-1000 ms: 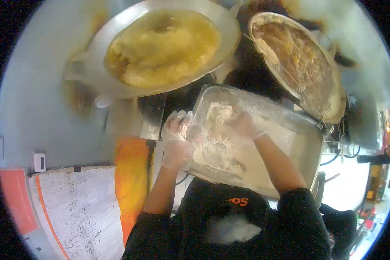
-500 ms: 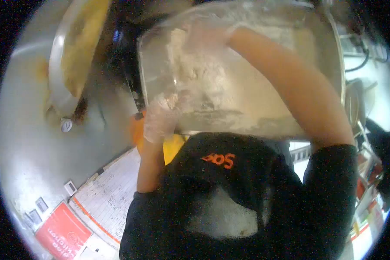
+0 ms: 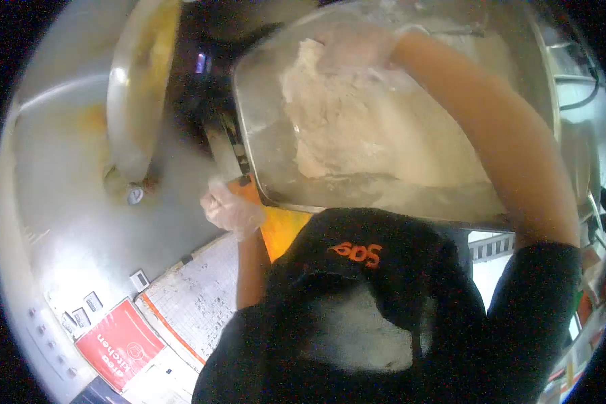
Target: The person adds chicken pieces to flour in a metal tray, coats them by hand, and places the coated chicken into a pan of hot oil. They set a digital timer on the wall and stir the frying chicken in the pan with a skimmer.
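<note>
A large metal tray (image 3: 246, 145) holds pale flour-like powder (image 3: 411, 145), heaped and lumpy on the left side. My right hand (image 3: 360, 50), in a clear plastic glove, reaches across to the tray's far side and touches the powder. Its fingers are smeared by motion, so their shape is not plain. My left hand (image 3: 232, 210), also in a clear glove, is outside the tray near its front left corner. Its fingers are curled in, with nothing visible in them. Beneath it are an orange and yellow object (image 3: 286, 229) and my left forearm.
On the left is a steel surface (image 3: 67, 182) with a curved metal rim (image 3: 118, 87), yellow-stained, and a small round dial (image 3: 135, 195). A printed grid sheet (image 3: 202, 296) and a red kitchen sign (image 3: 121, 343) show at the lower left. A slatted grey piece (image 3: 491, 248) is right of my apron.
My left hand has drawn back from the tray's near left edge to outside it, its fingers now curled. My right hand stays over the powder at the far side. The view has shifted slightly.
</note>
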`<state>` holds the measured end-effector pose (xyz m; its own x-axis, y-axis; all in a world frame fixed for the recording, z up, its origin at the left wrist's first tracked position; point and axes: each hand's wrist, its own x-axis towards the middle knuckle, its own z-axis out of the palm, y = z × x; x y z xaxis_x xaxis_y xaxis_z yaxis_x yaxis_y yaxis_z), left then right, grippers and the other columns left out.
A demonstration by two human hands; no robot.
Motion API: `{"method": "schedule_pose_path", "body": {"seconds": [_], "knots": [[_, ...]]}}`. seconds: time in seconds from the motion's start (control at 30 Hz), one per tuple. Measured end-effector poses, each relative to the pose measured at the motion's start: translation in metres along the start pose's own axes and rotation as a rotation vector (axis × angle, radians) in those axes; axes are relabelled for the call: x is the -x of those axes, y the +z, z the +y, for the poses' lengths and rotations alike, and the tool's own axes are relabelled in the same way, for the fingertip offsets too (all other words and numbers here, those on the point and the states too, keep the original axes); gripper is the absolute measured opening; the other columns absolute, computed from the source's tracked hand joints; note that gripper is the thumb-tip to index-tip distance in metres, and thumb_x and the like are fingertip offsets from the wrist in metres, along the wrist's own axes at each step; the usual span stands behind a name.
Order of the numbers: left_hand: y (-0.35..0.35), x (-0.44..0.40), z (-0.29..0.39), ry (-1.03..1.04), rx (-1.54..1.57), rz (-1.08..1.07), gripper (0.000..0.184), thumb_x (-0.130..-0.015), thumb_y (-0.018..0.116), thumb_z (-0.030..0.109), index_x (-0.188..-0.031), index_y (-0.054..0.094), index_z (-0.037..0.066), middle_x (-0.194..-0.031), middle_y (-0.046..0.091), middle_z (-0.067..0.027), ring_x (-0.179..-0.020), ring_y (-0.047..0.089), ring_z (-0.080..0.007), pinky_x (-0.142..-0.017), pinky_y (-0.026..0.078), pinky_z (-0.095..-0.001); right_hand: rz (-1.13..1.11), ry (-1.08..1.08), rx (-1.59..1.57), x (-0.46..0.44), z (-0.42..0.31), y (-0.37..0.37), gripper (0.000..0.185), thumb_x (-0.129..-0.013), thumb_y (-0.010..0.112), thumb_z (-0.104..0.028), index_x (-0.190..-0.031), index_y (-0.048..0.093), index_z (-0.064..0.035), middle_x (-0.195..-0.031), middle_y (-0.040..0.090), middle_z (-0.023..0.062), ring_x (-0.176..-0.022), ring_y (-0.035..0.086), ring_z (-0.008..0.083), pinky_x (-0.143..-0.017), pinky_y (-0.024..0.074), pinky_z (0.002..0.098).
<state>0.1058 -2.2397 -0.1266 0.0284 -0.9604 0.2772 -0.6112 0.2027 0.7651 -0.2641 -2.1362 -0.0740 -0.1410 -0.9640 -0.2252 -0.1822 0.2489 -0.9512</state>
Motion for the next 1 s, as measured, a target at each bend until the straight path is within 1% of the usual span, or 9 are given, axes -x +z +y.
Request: {"method": "schedule_pose_path", "body": {"seconds": [0.13, 0.2, 0.3, 0.4, 0.5, 0.63, 0.8, 0.9, 1.0], "knots": [[-0.019, -0.020, -0.172, -0.191, -0.640, 0.052, 0.033, -0.098, 0.056, 0.029, -0.113, 0.065, 0.002, -0.103, 0.067, -0.0133, -0.101, 0.064, -0.0264, -0.091, 0.051, -0.0396, -0.048, -0.039, 0.272, -0.018, 0.022, -0.002, 0.050, -0.078, 0.062, -0.021, -0.124, 0.062, -0.0021, -0.093, 0.069, 0.0154, -0.083, 0.068, 0.0242, -0.067, 0.0571, 0.0393], [-0.017, -0.014, -0.223, -0.889, 0.840, -0.114, 0.033, -0.100, 0.051, 0.032, -0.113, 0.066, 0.006, -0.106, 0.067, -0.0114, -0.106, 0.062, -0.0242, -0.092, 0.050, -0.0396, 0.051, 0.005, 0.454, -0.051, 0.057, 0.009, 0.048, -0.079, 0.062, -0.022, -0.123, 0.062, -0.0019, -0.093, 0.070, 0.0148, -0.083, 0.068, 0.0243, -0.068, 0.0574, 0.0396], [0.000, 0.000, -0.128, -0.792, 0.723, -0.372, 0.035, -0.102, 0.045, 0.034, -0.113, 0.065, 0.008, -0.104, 0.067, -0.0086, -0.101, 0.063, -0.0234, -0.087, 0.052, -0.0377, 0.003, 0.142, 0.434, -0.030, 0.006, 0.010, 0.045, -0.080, 0.061, -0.025, -0.118, 0.063, -0.0015, -0.091, 0.070, 0.0142, -0.082, 0.068, 0.0253, -0.069, 0.0563, 0.0415], [0.009, -0.023, -0.192, -0.713, 0.441, -0.374, 0.033, -0.102, 0.042, 0.031, -0.111, 0.064, 0.008, -0.100, 0.067, -0.0065, -0.093, 0.064, -0.0224, -0.080, 0.052, -0.0349, -0.023, 0.043, 0.008, -0.019, 0.026, 0.019, 0.048, -0.081, 0.061, -0.028, -0.121, 0.063, -0.0012, -0.088, 0.070, 0.0147, -0.077, 0.066, 0.0269, -0.068, 0.0533, 0.0441], [0.011, -0.028, -0.197, -0.355, 0.040, -0.408, 0.028, -0.099, 0.044, 0.025, -0.105, 0.065, 0.007, -0.095, 0.067, -0.0072, -0.084, 0.065, -0.0224, -0.070, 0.053, -0.0343, 0.018, -0.226, 0.365, -0.013, 0.018, 0.018, 0.045, -0.082, 0.060, -0.028, -0.118, 0.065, -0.0009, -0.088, 0.070, 0.0151, -0.076, 0.065, 0.0266, -0.066, 0.0515, 0.0434], [0.016, -0.049, -0.203, -0.657, 0.255, -0.436, 0.025, -0.097, 0.046, 0.022, -0.104, 0.064, 0.006, -0.092, 0.066, -0.0091, -0.077, 0.064, -0.0229, -0.064, 0.054, -0.0372, -0.112, -0.153, 0.354, -0.024, 0.020, 0.028, 0.043, -0.084, 0.060, -0.034, -0.114, 0.070, -0.0057, -0.093, 0.071, 0.0138, -0.086, 0.064, 0.0283, -0.077, 0.0491, 0.0453], [0.018, -0.039, -0.180, -0.604, 0.287, -0.414, 0.025, -0.096, 0.047, 0.022, -0.106, 0.063, 0.006, -0.091, 0.066, -0.0095, -0.076, 0.064, -0.0236, -0.063, 0.054, -0.0387, -0.212, -0.454, 0.476, -0.050, 0.020, 0.049, 0.043, -0.085, 0.061, -0.039, -0.116, 0.072, -0.0106, -0.099, 0.072, 0.0121, -0.090, 0.063, 0.0306, -0.083, 0.0482, 0.0467], [0.020, -0.034, -0.171, -0.582, 0.264, -0.411, 0.025, -0.096, 0.047, 0.022, -0.107, 0.062, 0.005, -0.091, 0.066, -0.0098, -0.075, 0.064, -0.0241, -0.063, 0.054, -0.0396, -0.124, -0.202, 0.429, -0.055, 0.018, 0.054, 0.042, -0.084, 0.062, -0.039, -0.113, 0.073, -0.0103, -0.102, 0.072, 0.0138, -0.090, 0.063, 0.0322, -0.083, 0.0477, 0.0476], [0.020, -0.030, -0.160, -0.557, 0.243, -0.412, 0.026, -0.096, 0.047, 0.022, -0.109, 0.062, 0.005, -0.090, 0.065, -0.0101, -0.074, 0.063, -0.0246, -0.062, 0.055, -0.0404, -0.178, -0.333, 0.669, -0.053, 0.021, 0.050, 0.042, -0.085, 0.061, -0.039, -0.111, 0.073, -0.0082, -0.103, 0.071, 0.0167, -0.090, 0.063, 0.0327, -0.082, 0.0476, 0.0490]]}}
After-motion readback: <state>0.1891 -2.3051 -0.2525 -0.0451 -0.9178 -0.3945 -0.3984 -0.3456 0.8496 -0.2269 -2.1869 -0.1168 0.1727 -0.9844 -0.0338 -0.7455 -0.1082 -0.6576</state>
